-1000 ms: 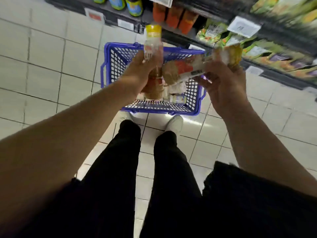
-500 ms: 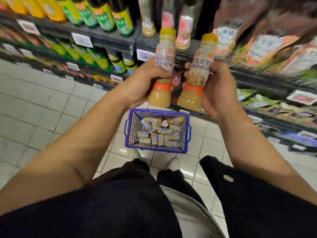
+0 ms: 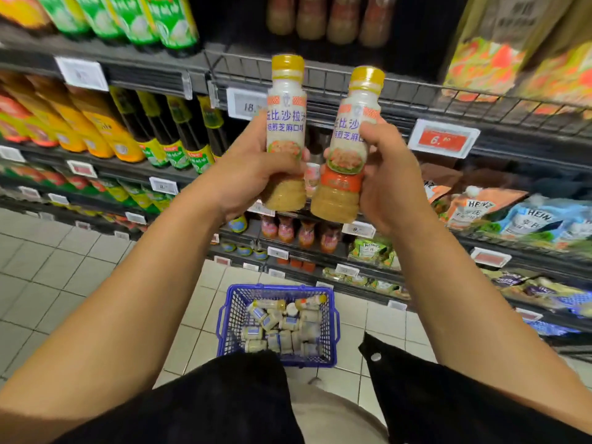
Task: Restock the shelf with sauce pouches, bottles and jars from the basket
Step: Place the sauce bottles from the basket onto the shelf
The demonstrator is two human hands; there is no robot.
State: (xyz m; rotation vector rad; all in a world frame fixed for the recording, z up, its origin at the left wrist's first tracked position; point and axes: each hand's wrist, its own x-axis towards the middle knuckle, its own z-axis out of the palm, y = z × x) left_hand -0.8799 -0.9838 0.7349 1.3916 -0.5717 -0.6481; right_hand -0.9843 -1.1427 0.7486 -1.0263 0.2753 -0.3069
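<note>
The left hand [image 3: 253,174] and right hand [image 3: 389,184] are each gripping 1 bottle [image 3: 286,133]; the 2 bottles are nearly touching, so they could knock together and slip near the shelf [image 3: 320,78].

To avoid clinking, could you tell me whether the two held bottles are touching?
Apart: the head view shows shelf background between the left bottle and right bottle.

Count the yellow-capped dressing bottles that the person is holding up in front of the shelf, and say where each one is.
2. One bottle is upright in the left hand; the other bottle leans slightly in the right hand. Similar bottles on the shelves behind are blurred and not counted.
</note>
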